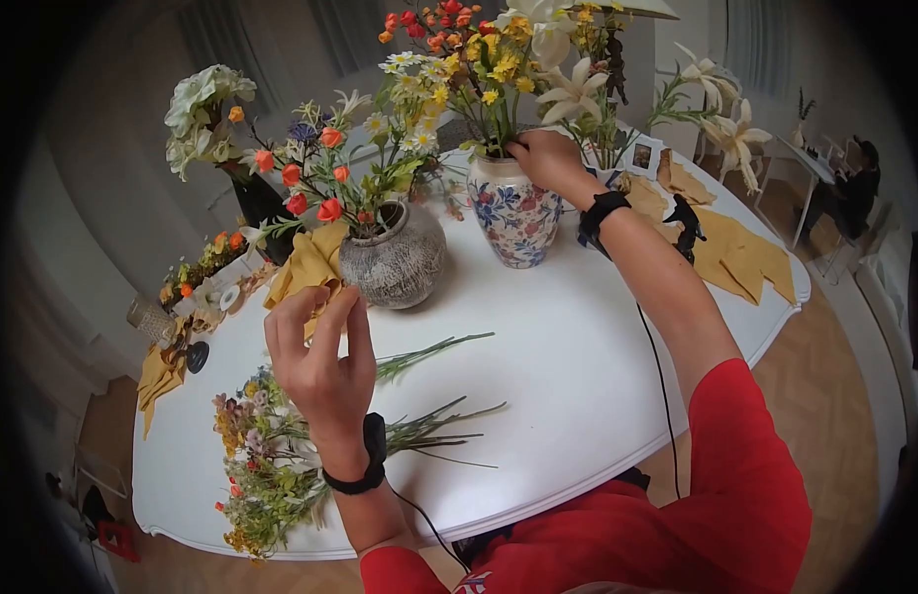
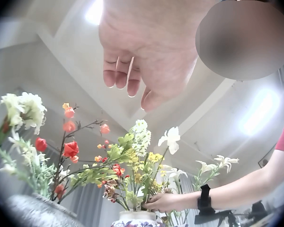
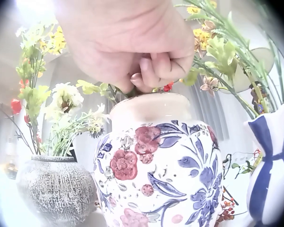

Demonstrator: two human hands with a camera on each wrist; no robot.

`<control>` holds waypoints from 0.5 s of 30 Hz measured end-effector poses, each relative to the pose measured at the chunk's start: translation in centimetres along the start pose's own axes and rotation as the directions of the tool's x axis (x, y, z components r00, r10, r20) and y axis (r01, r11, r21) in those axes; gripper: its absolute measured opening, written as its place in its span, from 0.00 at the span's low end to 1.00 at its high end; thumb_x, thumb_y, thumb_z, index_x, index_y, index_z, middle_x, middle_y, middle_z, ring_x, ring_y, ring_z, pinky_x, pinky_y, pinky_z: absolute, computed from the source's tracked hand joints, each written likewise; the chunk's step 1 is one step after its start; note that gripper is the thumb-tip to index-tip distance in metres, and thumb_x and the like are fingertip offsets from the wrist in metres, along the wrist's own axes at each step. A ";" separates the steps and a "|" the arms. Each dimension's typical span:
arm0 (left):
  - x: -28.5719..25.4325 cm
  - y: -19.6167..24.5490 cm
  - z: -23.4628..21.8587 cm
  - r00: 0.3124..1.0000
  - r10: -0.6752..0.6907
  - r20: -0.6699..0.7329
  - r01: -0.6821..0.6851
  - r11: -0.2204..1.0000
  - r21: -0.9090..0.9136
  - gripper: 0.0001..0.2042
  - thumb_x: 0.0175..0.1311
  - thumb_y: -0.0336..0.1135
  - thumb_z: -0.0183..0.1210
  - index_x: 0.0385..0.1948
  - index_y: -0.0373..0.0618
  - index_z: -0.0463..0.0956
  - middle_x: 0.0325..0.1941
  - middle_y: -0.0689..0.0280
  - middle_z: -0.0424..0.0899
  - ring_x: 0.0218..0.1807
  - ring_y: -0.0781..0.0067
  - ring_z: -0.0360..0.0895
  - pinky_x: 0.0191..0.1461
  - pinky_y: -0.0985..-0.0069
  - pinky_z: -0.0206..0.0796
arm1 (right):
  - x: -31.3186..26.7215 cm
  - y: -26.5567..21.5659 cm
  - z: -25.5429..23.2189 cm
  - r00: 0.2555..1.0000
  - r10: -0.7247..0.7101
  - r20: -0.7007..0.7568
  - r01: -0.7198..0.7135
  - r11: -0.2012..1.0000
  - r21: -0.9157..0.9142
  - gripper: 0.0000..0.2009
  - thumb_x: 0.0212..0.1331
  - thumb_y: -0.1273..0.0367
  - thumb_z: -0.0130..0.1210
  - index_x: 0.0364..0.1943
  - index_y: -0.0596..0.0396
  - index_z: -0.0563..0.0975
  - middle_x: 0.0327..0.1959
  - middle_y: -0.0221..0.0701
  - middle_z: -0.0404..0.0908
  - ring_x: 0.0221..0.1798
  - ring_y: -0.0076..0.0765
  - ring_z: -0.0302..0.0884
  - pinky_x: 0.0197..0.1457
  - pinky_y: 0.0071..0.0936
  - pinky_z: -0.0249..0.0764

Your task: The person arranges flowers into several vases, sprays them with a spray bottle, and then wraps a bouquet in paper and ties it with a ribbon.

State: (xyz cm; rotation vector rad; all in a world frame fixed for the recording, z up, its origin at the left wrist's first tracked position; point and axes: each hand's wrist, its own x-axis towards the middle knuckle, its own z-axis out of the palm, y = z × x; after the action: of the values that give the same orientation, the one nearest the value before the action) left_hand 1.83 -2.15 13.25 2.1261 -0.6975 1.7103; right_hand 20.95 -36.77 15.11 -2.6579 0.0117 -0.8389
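Observation:
My right hand [image 1: 550, 160] is at the mouth of a white vase [image 1: 516, 220] painted with blue and red flowers. Its fingers curl inward right at the rim and pinch flower stems [image 1: 499, 137], partly hidden behind them in the right wrist view. Yellow, white and orange artificial flowers [image 1: 499, 69] rise above this vase. Raised over the near left of the table, my left hand [image 1: 325, 371] has loosely bent fingers and holds nothing. Below it, a bunch of mixed artificial flowers [image 1: 271, 495] lies on the white table [image 1: 578, 396], its green stems pointing right.
A round grey vase [image 1: 395, 262] with orange and white flowers stands left of the painted one. Behind it is a dark vase [image 1: 261, 208]. A blue-and-white striped vase [image 3: 270, 175] stands on the right. Mustard cloths [image 1: 741, 259] lie at both sides; a person [image 1: 855, 188] sits far right.

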 end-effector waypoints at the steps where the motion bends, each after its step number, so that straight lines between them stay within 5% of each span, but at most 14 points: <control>1: 0.0 -0.1 0.0 1.000 -0.005 0.004 0.005 1.000 -0.001 0.10 0.55 0.23 0.72 0.38 0.45 0.86 0.41 0.62 0.82 0.43 0.60 0.79 0.48 0.65 0.72 | -0.1 0.2 0.2 1.000 0.003 -0.004 -0.003 1.000 0.001 0.20 0.68 0.52 0.51 0.39 0.49 0.88 0.35 0.41 0.88 0.42 0.54 0.86 0.47 0.47 0.80; 10: 0.2 -0.3 -0.5 0.998 -0.042 0.041 0.042 0.999 -0.001 0.09 0.56 0.24 0.72 0.37 0.44 0.86 0.40 0.62 0.83 0.43 0.62 0.80 0.47 0.67 0.71 | -0.8 1.3 0.2 0.999 0.001 0.041 -0.004 0.997 0.072 0.20 0.68 0.50 0.53 0.48 0.47 0.87 0.40 0.44 0.88 0.46 0.56 0.85 0.52 0.48 0.79; 13: 0.1 -1.2 -0.5 1.000 -0.010 0.020 0.010 1.000 0.004 0.09 0.54 0.26 0.72 0.37 0.47 0.85 0.40 0.65 0.82 0.39 0.63 0.77 0.42 0.67 0.70 | -1.0 2.1 0.4 0.996 -0.083 0.016 0.080 0.985 0.155 0.21 0.69 0.50 0.53 0.49 0.50 0.87 0.25 0.37 0.87 0.33 0.43 0.88 0.44 0.39 0.80; 15: -0.2 -1.7 -0.5 0.999 -0.030 0.023 0.030 1.000 -0.001 0.08 0.55 0.27 0.72 0.37 0.47 0.86 0.40 0.64 0.82 0.38 0.63 0.77 0.42 0.67 0.70 | -1.1 2.5 0.4 0.990 -0.132 0.043 0.114 0.950 0.292 0.20 0.71 0.55 0.55 0.51 0.57 0.85 0.23 0.38 0.86 0.25 0.33 0.87 0.36 0.34 0.80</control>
State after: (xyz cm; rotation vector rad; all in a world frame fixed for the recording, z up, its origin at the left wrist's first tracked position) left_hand 2.37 -0.42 13.31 2.1483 -0.6695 1.6718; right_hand 20.53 -38.88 13.33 -2.4240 -0.2747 -0.7323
